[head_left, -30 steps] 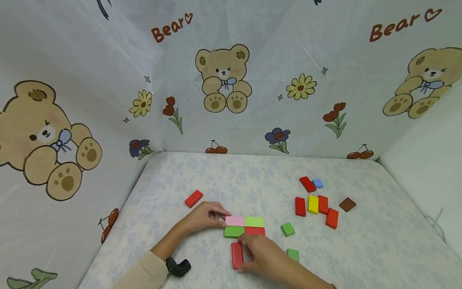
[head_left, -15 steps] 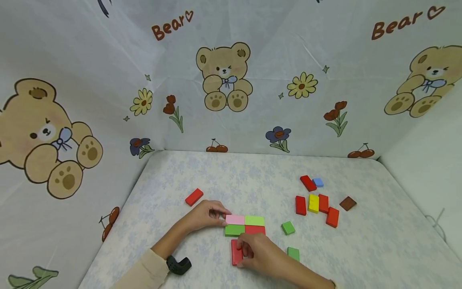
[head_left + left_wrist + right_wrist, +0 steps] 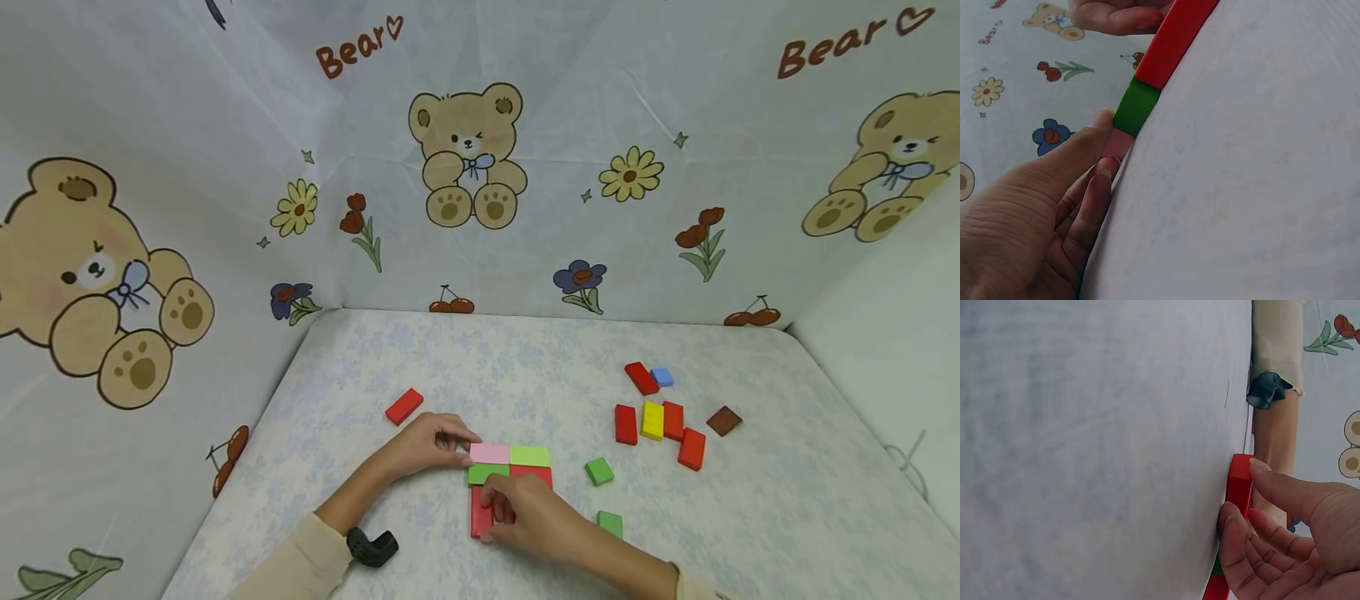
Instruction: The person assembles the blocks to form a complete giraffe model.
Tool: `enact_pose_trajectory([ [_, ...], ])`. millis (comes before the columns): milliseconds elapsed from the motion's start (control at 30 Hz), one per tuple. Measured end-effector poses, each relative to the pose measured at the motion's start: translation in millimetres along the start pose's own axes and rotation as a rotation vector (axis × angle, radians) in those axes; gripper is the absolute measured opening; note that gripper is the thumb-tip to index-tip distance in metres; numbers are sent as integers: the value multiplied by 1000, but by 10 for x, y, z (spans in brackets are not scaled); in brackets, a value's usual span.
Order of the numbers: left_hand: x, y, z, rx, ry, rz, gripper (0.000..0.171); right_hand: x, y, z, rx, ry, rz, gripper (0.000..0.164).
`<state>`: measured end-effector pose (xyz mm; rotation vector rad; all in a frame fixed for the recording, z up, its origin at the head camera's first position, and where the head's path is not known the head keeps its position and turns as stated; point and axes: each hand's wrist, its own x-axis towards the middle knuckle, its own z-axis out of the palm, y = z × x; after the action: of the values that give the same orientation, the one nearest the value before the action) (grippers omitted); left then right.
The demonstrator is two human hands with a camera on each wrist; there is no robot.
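A pink block [image 3: 490, 453], a light green block [image 3: 529, 456], a green block [image 3: 487, 474] and a red block [image 3: 532, 474] lie together in two rows. My left hand [image 3: 427, 446] holds the pink block at its left end; in the left wrist view the thumb [image 3: 1101, 122] touches near the pink-green seam. My right hand [image 3: 528, 512] pinches another red block [image 3: 481, 510], set lengthwise against the front of the green one. In the right wrist view the thumb is at this red block's [image 3: 1241, 472] near end, fingers along its side.
Two small green blocks [image 3: 599, 471] lie right of the group. Farther right are several red blocks [image 3: 626, 424], a yellow block [image 3: 652, 420], a blue block [image 3: 662, 377] and a brown block [image 3: 724, 421]. One red block [image 3: 404, 406] lies behind my left hand. Bear-print cloth hangs behind the table.
My right hand has taken hold of the front red block and slid it left and away from me, up to the green block. The left hand stays in place.
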<state>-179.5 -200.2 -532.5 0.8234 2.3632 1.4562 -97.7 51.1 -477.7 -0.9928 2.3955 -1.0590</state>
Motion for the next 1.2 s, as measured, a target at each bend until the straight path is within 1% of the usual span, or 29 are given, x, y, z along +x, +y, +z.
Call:
enact_pose_trajectory([
  [233, 2, 21, -4, -9, -2, 2, 30, 33, 3, 18, -14, 12, -21, 27],
  [567, 11, 19, -1, -9, -4, -2, 30, 43, -11, 25, -10, 17, -16, 27],
  [800, 15, 4, -2, -16, -5, 19, 29, 14, -43, 0, -32, 4, -12, 26],
  [900, 23, 3, 3, -21, -6, 28, 29, -33, -52, -56, -25, 2, 5, 27],
  [967, 26, 3, 5, -21, -7, 33, 28, -67, -47, -131, -13, 10, 14, 28],
  [1100, 22, -1, 12, -15, -3, 29, 28, -134, 9, -335, 3, 52, 7, 27],
  [1200, 12, -16, 18, -10, 2, 22, 29, -175, 89, -510, -15, 88, -8, 26],
])
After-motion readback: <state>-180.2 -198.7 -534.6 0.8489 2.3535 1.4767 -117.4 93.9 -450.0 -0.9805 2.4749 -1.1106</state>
